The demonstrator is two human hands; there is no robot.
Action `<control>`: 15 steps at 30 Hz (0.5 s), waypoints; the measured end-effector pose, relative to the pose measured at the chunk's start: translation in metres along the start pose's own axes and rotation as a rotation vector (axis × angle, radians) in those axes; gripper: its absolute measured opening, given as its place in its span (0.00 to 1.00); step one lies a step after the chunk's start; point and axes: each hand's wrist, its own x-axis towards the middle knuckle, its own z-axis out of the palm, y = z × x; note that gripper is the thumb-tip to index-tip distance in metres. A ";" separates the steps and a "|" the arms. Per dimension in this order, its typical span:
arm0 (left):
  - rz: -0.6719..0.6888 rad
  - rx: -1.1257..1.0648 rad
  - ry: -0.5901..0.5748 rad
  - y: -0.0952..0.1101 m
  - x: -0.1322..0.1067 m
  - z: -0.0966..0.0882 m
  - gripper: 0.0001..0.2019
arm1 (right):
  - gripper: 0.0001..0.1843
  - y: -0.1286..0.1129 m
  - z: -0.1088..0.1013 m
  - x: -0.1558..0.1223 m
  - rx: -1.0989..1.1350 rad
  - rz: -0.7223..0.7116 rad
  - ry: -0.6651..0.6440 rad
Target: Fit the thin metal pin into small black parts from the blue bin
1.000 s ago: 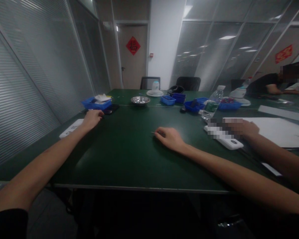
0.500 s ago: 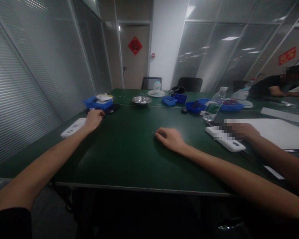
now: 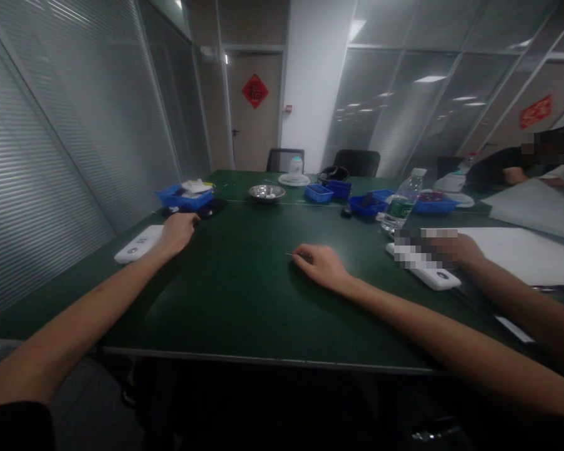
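Note:
My right hand (image 3: 322,265) rests on the green table (image 3: 235,300), thumb and fingers pinched round a thin needle-like rod (image 3: 289,254) whose pale tip points left. Its exact kind is too small to tell. On the left, my left hand (image 3: 179,230) lies with curled fingers beside a white box-shaped device (image 3: 140,244). Whatever those fingers hold, if anything, is hidden. Just beyond them are a dark flat object (image 3: 212,208) and a blue basket (image 3: 183,198) with white tissue (image 3: 197,186) in it.
Farther back stands a metal bowl (image 3: 267,193) with small pale pieces. Several blue baskets (image 3: 318,193) and a water bottle (image 3: 402,203) are to the right. Another person's hand (image 3: 446,247) is by a second white device (image 3: 425,269) and white paper (image 3: 531,257). Someone else sits at far right.
At the far right, a white sheet now shows raised and tilted above the table. The view has shifted slightly. Both my hands stay nearly in place, the right still pinching the thin rod.

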 end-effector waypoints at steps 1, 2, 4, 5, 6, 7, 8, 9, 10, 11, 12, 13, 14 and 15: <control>-0.010 0.002 0.007 0.001 0.000 -0.001 0.18 | 0.17 0.000 0.001 0.000 -0.004 -0.001 0.002; -0.014 0.004 0.013 0.002 0.000 -0.002 0.18 | 0.17 0.001 0.002 0.001 -0.010 -0.004 0.004; -0.001 0.003 0.025 0.003 0.000 -0.005 0.18 | 0.16 0.002 0.003 0.001 -0.030 -0.008 0.012; 0.007 -0.003 0.031 0.003 0.000 -0.006 0.17 | 0.16 0.002 0.003 0.001 -0.040 -0.010 0.017; 0.012 -0.012 0.034 0.004 0.001 -0.007 0.17 | 0.16 0.002 0.004 0.001 -0.047 -0.008 0.022; 0.010 -0.026 0.036 0.004 0.001 -0.008 0.17 | 0.16 0.002 0.004 0.001 -0.050 -0.007 0.024; 0.002 -0.043 0.035 0.005 0.002 -0.008 0.16 | 0.16 0.002 0.004 0.001 -0.047 -0.006 0.023; -0.009 -0.063 0.030 0.005 0.003 -0.008 0.16 | 0.16 0.002 0.003 0.001 -0.041 -0.005 0.020; -0.018 -0.081 0.027 0.004 0.003 -0.008 0.16 | 0.16 0.001 0.003 0.001 -0.036 -0.003 0.017; -0.025 -0.093 0.030 0.003 0.004 -0.007 0.15 | 0.17 0.000 0.002 0.001 -0.030 -0.002 0.013; -0.030 -0.096 0.039 0.002 0.005 -0.006 0.15 | 0.17 0.000 0.001 0.000 -0.025 -0.003 0.010; -0.034 -0.090 0.048 0.000 0.005 -0.005 0.14 | 0.17 -0.001 0.000 0.000 -0.020 -0.005 0.006; -0.039 -0.076 0.048 -0.003 0.006 -0.003 0.14 | 0.17 -0.002 0.000 0.000 -0.016 -0.007 0.004; -0.046 -0.062 0.037 -0.005 0.007 -0.002 0.14 | 0.17 -0.002 -0.001 -0.001 -0.012 -0.011 0.000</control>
